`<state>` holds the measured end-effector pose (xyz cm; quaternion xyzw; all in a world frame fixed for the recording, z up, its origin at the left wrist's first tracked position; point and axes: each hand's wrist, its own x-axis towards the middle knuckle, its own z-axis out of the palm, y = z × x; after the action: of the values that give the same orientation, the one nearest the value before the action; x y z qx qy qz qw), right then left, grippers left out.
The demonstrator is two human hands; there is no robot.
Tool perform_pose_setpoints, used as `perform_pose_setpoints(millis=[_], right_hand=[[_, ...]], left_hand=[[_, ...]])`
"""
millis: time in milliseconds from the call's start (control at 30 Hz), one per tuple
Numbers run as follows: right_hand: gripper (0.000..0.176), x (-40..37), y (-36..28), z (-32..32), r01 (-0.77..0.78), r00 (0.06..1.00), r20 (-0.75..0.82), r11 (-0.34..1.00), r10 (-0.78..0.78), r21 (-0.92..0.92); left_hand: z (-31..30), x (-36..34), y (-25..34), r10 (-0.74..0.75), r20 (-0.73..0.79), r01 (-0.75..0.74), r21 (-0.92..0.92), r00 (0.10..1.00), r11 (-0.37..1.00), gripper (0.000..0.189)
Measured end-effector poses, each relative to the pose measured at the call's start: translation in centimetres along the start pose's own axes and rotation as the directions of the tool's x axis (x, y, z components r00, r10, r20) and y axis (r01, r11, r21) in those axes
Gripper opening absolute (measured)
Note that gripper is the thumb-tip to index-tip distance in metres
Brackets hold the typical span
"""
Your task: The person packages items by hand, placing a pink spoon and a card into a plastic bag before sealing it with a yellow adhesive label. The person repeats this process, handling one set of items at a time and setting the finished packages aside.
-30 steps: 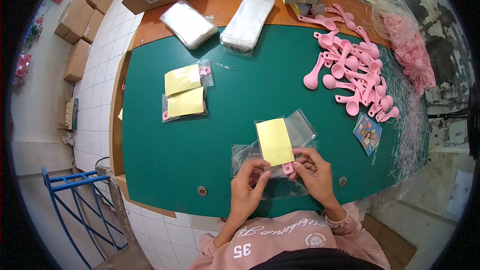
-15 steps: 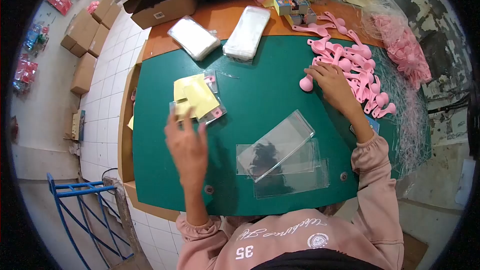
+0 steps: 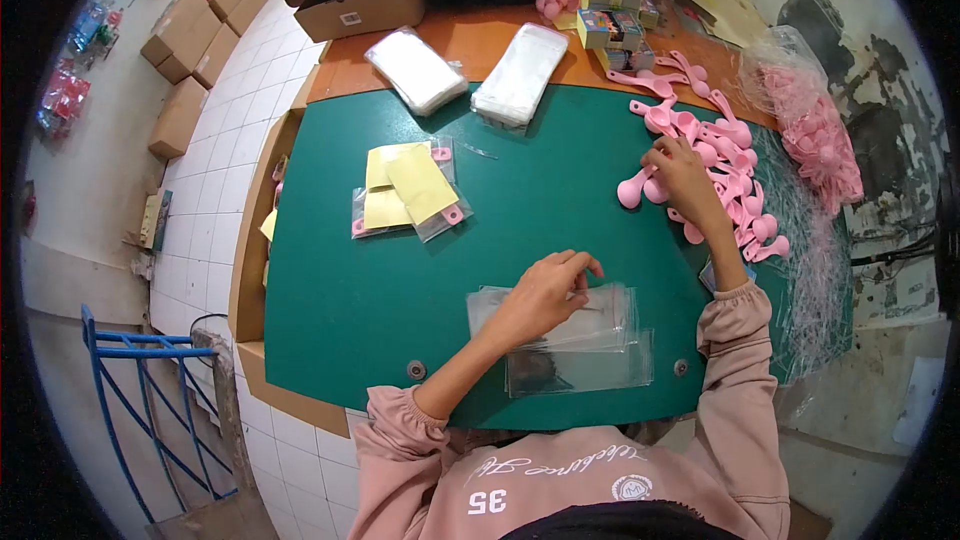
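Near the table's front, my left hand hovers over or touches several clear plastic bags; its fingers are bent, with a gap between thumb and forefinger. At the right, my right hand is closed at the left edge of a pile of pink measuring spoons. Its fingertips grip the handle of one pink spoon, whose round bowl points toward me. Packed clear bags with yellow cards and pink handles showing lie overlapped at the left.
Two stacks of clear bags lie at the back. Behind them stand an open cardboard box and bundled card stacks. A sack of pink spoons and shredded clear plastic line the right side.
My left hand has left the yellow-card packets and moved right to the clear bags. My right hand stays at the pink spoons, its spoon shifted slightly. The whole view has shifted a little.
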<state>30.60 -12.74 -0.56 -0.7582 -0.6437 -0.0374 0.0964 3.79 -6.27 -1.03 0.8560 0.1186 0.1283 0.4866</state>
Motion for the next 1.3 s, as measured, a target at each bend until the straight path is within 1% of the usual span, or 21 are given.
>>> perform_pose_setpoints(millis=[33,167,233,267,333,367,433,467,533,567,600,633,667,733,867,933,1000,1067,1133,1200,1300], right_hand=[[0.017,-0.1,-0.5,-0.3,0.020,0.997,-0.072,1.000,-0.021,-0.021],[0.017,-0.6,0.1,0.0,0.135,0.984,-0.103,0.986,-0.145,-0.098],[0.017,-1.2,-1.2,-1.5,0.009,0.999,-0.041,0.992,-0.004,0.125],[0.017,-1.7,-2.3,-2.6,0.010,0.999,-0.037,0.992,-0.006,0.123],[0.026,-3.1,-4.6,-4.9,-0.326,0.945,0.205,0.794,0.255,0.514],[0.026,-4.0,-5.2,-5.5,-0.327,0.944,0.207,0.794,0.256,0.512],[0.036,-6.1,-6.2,-6.4,-0.067,0.996,0.084,0.848,0.027,0.525],[0.036,-6.9,-6.7,-7.1,-0.071,0.996,0.086,0.848,0.030,0.525],[0.042,-8.4,-7.6,-8.3,-0.167,0.971,0.238,0.743,0.010,0.648],[0.039,-9.1,-8.1,-8.5,-0.225,0.966,0.248,0.700,0.070,0.678],[0.039,-9.6,-8.4,-8.2,-0.229,0.966,0.248,0.699,0.075,0.678],[0.037,-10.1,-8.6,-7.7,-0.277,0.961,0.198,0.615,0.195,0.739],[0.034,-10.5,-8.8,-7.3,-0.308,0.936,0.156,0.521,0.315,0.796],[0.032,-10.8,-9.1,-6.9,-0.353,0.904,0.163,0.476,0.394,0.805],[0.023,-10.8,-9.4,-6.4,-0.382,0.804,0.102,0.377,0.585,0.844],[0.020,-10.6,-9.3,-6.4,-0.397,0.803,0.105,0.396,0.586,0.828],[0.019,-10.5,-9.4,-6.5,-0.413,0.802,0.108,0.414,0.588,0.811],[0.019,-10.5,-10.3,-6.5,-0.279,0.886,0.059,0.427,0.461,0.860],[0.021,-10.2,-11.2,-6.4,-0.226,0.886,-0.007,0.444,0.464,0.867],[0.018,-9.8,-11.7,-6.6,-0.165,0.869,-0.135,0.536,0.476,0.828],[0.017,-9.9,-11.8,-6.8,-0.204,0.920,-0.063,0.609,0.387,0.766]], left_hand=[[-0.2,-0.1,0.2,0.007,0.017,-0.007,-0.025,1.000,1.000,0.025],[-0.3,-0.4,0.2,-0.048,-0.016,0.046,-0.137,0.999,0.989,0.021],[-0.4,-0.3,0.1,-0.126,-0.017,0.124,-0.074,0.992,0.989,0.017],[-0.3,-0.4,-0.2,-0.127,-0.018,0.125,-0.078,0.992,0.989,0.017],[0.2,-0.5,-1.2,0.062,-0.094,-0.065,-0.032,0.994,0.997,0.013],[0.2,-0.4,-1.1,0.062,-0.093,-0.065,-0.034,0.994,0.997,0.013],[0.3,-0.4,-0.6,0.122,-0.172,-0.132,-0.044,0.977,0.990,0.009],[0.1,-0.3,-0.5,0.123,-0.169,-0.133,-0.047,0.978,0.990,0.009],[-0.6,0.0,-0.2,0.040,-0.064,-0.048,-0.135,0.997,0.990,0.011],[-0.8,0.0,0.0,0.041,-0.060,-0.049,-0.136,0.997,0.989,0.011],[-1.1,0.0,0.2,-0.069,0.020,0.072,-0.269,0.997,0.960,0.013],[-1.2,0.0,0.3,-0.168,0.114,0.199,-0.385,0.979,0.901,0.015],[-1.2,-0.1,0.2,-0.167,0.117,0.200,-0.384,0.979,0.902,0.015],[-1.3,0.0,-0.1,-0.170,0.182,0.243,-0.544,0.969,0.804,0.020],[-1.6,0.0,0.4,-0.217,0.206,0.299,-0.618,0.954,0.727,0.023],[-2.0,0.1,0.7,-0.255,0.225,0.338,-0.532,0.940,0.776,0.025],[-1.5,0.0,0.0,-0.243,0.208,0.319,-0.568,0.948,0.759,0.025],[-1.4,0.0,-0.1,-0.233,0.191,0.301,-0.604,0.954,0.738,0.026],[-1.7,0.2,0.4,-0.277,0.219,0.352,-0.523,0.936,0.776,0.028],[-1.3,0.1,-0.1,-0.278,0.237,0.363,-0.526,0.931,0.769,0.031],[-1.3,0.2,0.0,-0.271,0.261,0.373,-0.554,0.927,0.744,0.036]])
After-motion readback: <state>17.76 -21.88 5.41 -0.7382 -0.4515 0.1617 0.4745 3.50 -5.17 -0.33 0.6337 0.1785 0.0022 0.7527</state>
